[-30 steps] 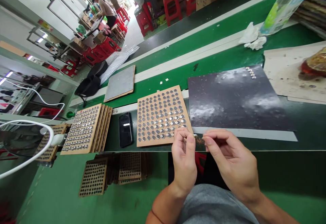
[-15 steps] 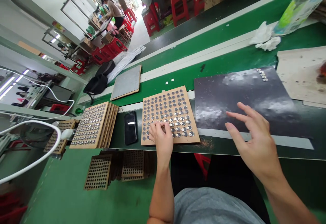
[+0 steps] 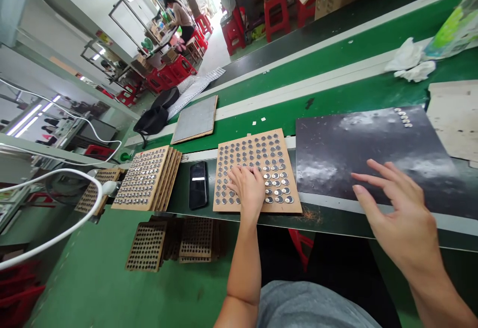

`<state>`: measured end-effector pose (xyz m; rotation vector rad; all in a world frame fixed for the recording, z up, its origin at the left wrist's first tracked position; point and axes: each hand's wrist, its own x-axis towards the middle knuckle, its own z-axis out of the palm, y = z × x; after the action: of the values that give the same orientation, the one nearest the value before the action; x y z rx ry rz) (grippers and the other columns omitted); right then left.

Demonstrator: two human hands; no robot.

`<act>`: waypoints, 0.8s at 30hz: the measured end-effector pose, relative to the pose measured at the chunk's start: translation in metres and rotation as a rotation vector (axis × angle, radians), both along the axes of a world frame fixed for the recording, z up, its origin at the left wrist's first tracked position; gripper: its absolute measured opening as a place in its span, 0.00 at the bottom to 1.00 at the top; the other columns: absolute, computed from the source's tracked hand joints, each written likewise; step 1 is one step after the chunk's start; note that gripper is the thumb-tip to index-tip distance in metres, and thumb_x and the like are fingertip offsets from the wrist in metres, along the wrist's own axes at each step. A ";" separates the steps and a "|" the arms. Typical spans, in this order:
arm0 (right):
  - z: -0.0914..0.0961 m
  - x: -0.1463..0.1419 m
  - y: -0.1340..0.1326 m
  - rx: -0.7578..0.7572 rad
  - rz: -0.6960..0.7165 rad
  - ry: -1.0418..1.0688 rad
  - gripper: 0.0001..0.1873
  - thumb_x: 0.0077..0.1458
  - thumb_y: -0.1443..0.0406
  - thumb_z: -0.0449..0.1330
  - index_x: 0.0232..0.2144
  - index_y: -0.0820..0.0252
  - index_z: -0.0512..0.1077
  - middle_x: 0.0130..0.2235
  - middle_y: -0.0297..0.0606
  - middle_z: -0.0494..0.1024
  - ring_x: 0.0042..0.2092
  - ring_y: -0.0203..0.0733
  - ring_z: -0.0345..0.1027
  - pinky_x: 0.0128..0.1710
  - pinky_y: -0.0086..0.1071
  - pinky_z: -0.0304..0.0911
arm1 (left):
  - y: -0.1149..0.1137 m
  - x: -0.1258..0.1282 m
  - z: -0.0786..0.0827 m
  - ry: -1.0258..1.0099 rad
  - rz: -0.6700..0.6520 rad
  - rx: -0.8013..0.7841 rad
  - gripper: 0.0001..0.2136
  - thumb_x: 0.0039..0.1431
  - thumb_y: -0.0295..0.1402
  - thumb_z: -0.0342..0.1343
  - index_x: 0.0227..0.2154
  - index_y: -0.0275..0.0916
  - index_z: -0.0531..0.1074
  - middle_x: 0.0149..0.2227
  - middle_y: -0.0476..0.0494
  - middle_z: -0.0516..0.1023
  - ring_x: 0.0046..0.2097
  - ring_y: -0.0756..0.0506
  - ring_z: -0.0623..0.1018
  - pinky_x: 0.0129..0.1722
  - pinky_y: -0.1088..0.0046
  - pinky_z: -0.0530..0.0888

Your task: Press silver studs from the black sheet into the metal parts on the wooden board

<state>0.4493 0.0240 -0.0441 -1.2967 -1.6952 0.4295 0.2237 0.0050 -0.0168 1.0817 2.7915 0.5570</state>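
My left hand point(image 3: 248, 186) lies on a wooden tray point(image 3: 256, 207) full of round holes, many holding small metal discs point(image 3: 277, 182). Its fingers rest on the tray's middle rows, bent and close together; whether they pinch a disc is hidden. My right hand point(image 3: 401, 216) hovers open with spread fingers above the near edge of a dark grey mat point(image 3: 336, 154), holding nothing. A short row of loose discs point(image 3: 403, 117) sits at the mat's far right corner.
A black phone point(image 3: 197, 184) lies left of the tray. A stack of filled wooden trays point(image 3: 147, 177) stands further left, empty trays point(image 3: 149, 246) lower down. A grey board point(image 3: 196, 119), white crumpled cloth point(image 3: 411, 61) and a white cable point(image 3: 56, 238) are nearby. People work far back.
A second ago both hands pinched a small disc together near the bench edge. They parted: the left went onto the tray, the right opened and moved right over the mat.
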 end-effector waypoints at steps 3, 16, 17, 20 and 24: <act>-0.006 0.011 0.008 0.054 -0.025 -0.043 0.16 0.65 0.54 0.54 0.39 0.58 0.76 0.54 0.50 0.77 0.63 0.61 0.65 0.61 0.55 0.60 | -0.001 -0.002 0.001 0.045 0.031 0.003 0.08 0.65 0.33 0.48 0.33 0.38 0.71 0.50 0.32 0.70 0.60 0.31 0.66 0.58 0.42 0.62; 0.006 0.074 0.151 -0.477 -0.268 -0.512 0.24 0.68 0.53 0.50 0.47 0.69 0.75 0.58 0.65 0.62 0.62 0.66 0.48 0.52 0.56 0.45 | -0.032 0.010 0.009 0.015 -0.018 0.162 0.09 0.67 0.37 0.48 0.34 0.40 0.71 0.50 0.33 0.69 0.59 0.30 0.66 0.56 0.40 0.63; 0.006 0.073 0.157 -0.483 -0.255 -0.515 0.23 0.69 0.54 0.50 0.46 0.68 0.75 0.58 0.64 0.62 0.61 0.64 0.48 0.52 0.55 0.44 | -0.035 0.012 0.008 0.008 -0.031 0.172 0.09 0.66 0.37 0.49 0.34 0.40 0.70 0.49 0.33 0.69 0.59 0.30 0.66 0.56 0.40 0.63; 0.002 0.073 0.167 -0.486 -0.232 -0.512 0.20 0.68 0.56 0.51 0.43 0.67 0.76 0.56 0.62 0.63 0.60 0.62 0.47 0.52 0.56 0.42 | -0.041 0.018 0.007 -0.020 -0.071 0.197 0.09 0.66 0.37 0.49 0.33 0.40 0.70 0.49 0.35 0.69 0.58 0.30 0.67 0.56 0.40 0.63; -0.005 0.077 0.173 -0.449 -0.230 -0.492 0.16 0.66 0.59 0.54 0.38 0.66 0.77 0.55 0.61 0.64 0.59 0.61 0.46 0.53 0.59 0.41 | -0.046 0.027 0.004 -0.072 -0.133 0.225 0.09 0.67 0.37 0.49 0.33 0.41 0.70 0.48 0.36 0.70 0.56 0.33 0.68 0.57 0.42 0.63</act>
<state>0.5262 0.1973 -0.0491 -2.0351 -1.8762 0.3868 0.2508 -0.0407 -0.0124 1.2504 2.6191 0.8909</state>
